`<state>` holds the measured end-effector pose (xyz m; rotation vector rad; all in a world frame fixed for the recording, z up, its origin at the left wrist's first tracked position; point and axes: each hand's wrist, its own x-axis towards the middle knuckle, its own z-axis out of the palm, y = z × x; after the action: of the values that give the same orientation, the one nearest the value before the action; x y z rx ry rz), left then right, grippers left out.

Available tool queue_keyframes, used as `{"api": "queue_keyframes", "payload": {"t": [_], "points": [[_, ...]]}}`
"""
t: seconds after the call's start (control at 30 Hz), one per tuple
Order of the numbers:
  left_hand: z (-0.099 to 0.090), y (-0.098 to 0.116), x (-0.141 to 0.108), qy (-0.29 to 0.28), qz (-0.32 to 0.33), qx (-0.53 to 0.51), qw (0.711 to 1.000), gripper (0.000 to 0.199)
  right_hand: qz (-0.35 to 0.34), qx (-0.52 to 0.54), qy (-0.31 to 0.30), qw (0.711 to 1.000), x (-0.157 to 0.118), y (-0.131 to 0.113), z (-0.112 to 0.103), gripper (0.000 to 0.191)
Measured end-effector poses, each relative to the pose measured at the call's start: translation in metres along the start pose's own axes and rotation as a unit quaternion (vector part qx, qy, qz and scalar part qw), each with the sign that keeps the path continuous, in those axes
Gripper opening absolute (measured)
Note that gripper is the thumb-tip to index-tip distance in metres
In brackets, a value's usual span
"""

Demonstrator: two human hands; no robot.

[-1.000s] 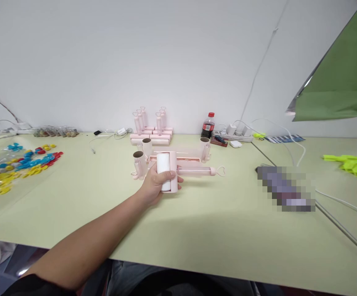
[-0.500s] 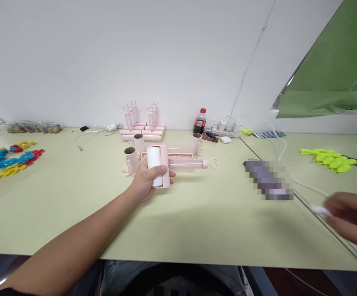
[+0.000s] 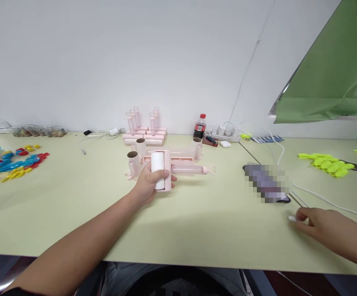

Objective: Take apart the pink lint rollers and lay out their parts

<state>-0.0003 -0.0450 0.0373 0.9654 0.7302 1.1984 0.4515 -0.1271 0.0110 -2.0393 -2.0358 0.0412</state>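
Observation:
Near the middle of the table, my left hand (image 3: pixel 149 184) is closed around a pink lint roller (image 3: pixel 167 176). Its white roll (image 3: pixel 157 164) faces me under my thumb, and its clear pink handle with a heart-shaped loop points right. Over the right side of the table, my right hand (image 3: pixel 318 222) pinches a small white object (image 3: pixel 292 218) that looks like a cable plug; the fingers hide most of it. Just beyond my left hand lie a long pink tray-like part (image 3: pixel 181 159) and upright cardboard-cored rolls (image 3: pixel 133 162) beside clear pink handles.
Several pink lint rollers (image 3: pixel 144 139) stand against the wall, left of a cola bottle (image 3: pixel 200 126) and a power strip (image 3: pixel 227 135). A pixelated phone-like object (image 3: pixel 284 198) lies before my right hand. Colourful plastic pieces (image 3: pixel 21 162) are at left, neon-yellow ones (image 3: pixel 329 164) at right.
My right hand has moved left and slightly down with the small white object, coming in from the right edge. My left hand keeps its hold on the lint roller; the view has shifted slightly.

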Motion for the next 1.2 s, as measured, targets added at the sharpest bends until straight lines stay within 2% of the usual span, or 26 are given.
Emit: {"api": "queue_keyframes", "payload": {"t": [0.03, 0.07, 0.1, 0.13, 0.2, 0.23, 0.3, 0.37, 0.4, 0.47, 0.53, 0.6, 0.63, 0.7, 0.8, 0.87, 0.9, 0.93, 0.97, 1.03, 1.1, 1.2], "points": [[0.000, 0.000, 0.000, -0.002, 0.003, 0.000, 1.000, 0.046, 0.019, 0.008, -0.076, 0.997, 0.005, -0.008, -0.009, 0.024], [0.000, 0.000, 0.000, -0.005, 0.004, 0.004, 1.000, 0.047, 0.026, 0.009, -0.083, 0.996, 0.008, -0.020, -0.018, 0.022], [0.001, 0.000, 0.000, -0.009, 0.004, 0.012, 1.000, 0.049, 0.010, 0.009, -0.055, 0.998, 0.012, -0.037, -0.025, 0.022], [0.002, 0.000, -0.001, -0.013, 0.001, 0.028, 1.000, 0.050, -0.019, 0.008, 0.006, 1.000, 0.014, -0.058, -0.030, 0.023], [0.006, -0.001, -0.005, -0.030, -0.014, 0.075, 0.997, 0.053, -0.124, 0.032, 0.101, 0.987, 0.017, -0.108, -0.033, 0.026], [0.009, -0.001, -0.007, -0.047, -0.025, 0.101, 0.993, 0.054, -0.192, 0.049, 0.109, 0.974, 0.019, -0.134, -0.031, 0.031], [0.014, -0.001, -0.013, -0.091, -0.046, 0.146, 0.984, 0.055, -0.268, 0.061, 0.050, 0.960, 0.026, -0.180, -0.023, 0.036], [0.019, 0.002, -0.016, -0.122, -0.040, 0.189, 0.974, 0.054, -0.274, 0.067, -0.055, 0.958, 0.040, -0.212, -0.014, 0.025], [0.020, 0.005, -0.015, -0.125, -0.020, 0.211, 0.969, 0.051, -0.271, 0.084, -0.120, 0.952, 0.048, -0.221, -0.009, 0.017], [0.019, 0.012, -0.006, -0.104, 0.035, 0.248, 0.963, 0.039, -0.265, 0.171, -0.211, 0.925, 0.066, -0.226, -0.001, 0.023], [0.014, 0.020, 0.010, -0.071, 0.081, 0.270, 0.957, 0.037, -0.244, 0.287, -0.228, 0.898, 0.080, -0.221, 0.008, 0.031], [0.007, 0.025, 0.032, -0.050, 0.112, 0.320, 0.939, 0.043, -0.194, 0.386, -0.197, 0.880, 0.088, -0.211, 0.018, 0.035], [0.004, 0.025, 0.042, -0.049, 0.131, 0.375, 0.916, 0.041, -0.166, 0.426, -0.173, 0.872, 0.090, -0.206, 0.023, 0.035], [-0.001, 0.022, 0.062, -0.064, 0.160, 0.513, 0.841, 0.031, -0.118, 0.492, -0.124, 0.854, 0.092, -0.200, 0.032, 0.032], [0.002, 0.009, 0.082, -0.106, 0.169, 0.706, 0.679, 0.023, -0.074, 0.564, -0.070, 0.819, 0.092, -0.200, 0.041, 0.034], [0.009, 0.002, 0.088, -0.138, 0.149, 0.786, 0.584, 0.023, -0.058, 0.593, -0.059, 0.801, 0.091, -0.204, 0.045, 0.037], [0.013, 0.000, 0.089, -0.152, 0.140, 0.807, 0.553, 0.025, -0.057, 0.601, -0.058, 0.795, 0.090, -0.206, 0.046, 0.038], [0.017, -0.001, 0.089, -0.165, 0.135, 0.818, 0.534, 0.027, -0.061, 0.605, -0.059, 0.792, 0.090, -0.207, 0.047, 0.039], [0.020, -0.001, 0.090, -0.174, 0.136, 0.820, 0.528, 0.030, -0.066, 0.607, -0.061, 0.790, 0.089, -0.209, 0.047, 0.039], [0.024, 0.003, 0.089, -0.174, 0.143, 0.806, 0.547, 0.034, -0.081, 0.608, -0.065, 0.787, 0.088, -0.209, 0.047, 0.038], [0.023, 0.014, 0.090, -0.164, 0.136, 0.764, 0.609, 0.034, -0.101, 0.609, -0.078, 0.783, 0.086, -0.206, 0.045, 0.038], [0.017, 0.038, 0.089, -0.128, 0.123, 0.656, 0.734, 0.039, -0.141, 0.588, -0.144, 0.783, 0.086, -0.201, 0.041, 0.037]]}}
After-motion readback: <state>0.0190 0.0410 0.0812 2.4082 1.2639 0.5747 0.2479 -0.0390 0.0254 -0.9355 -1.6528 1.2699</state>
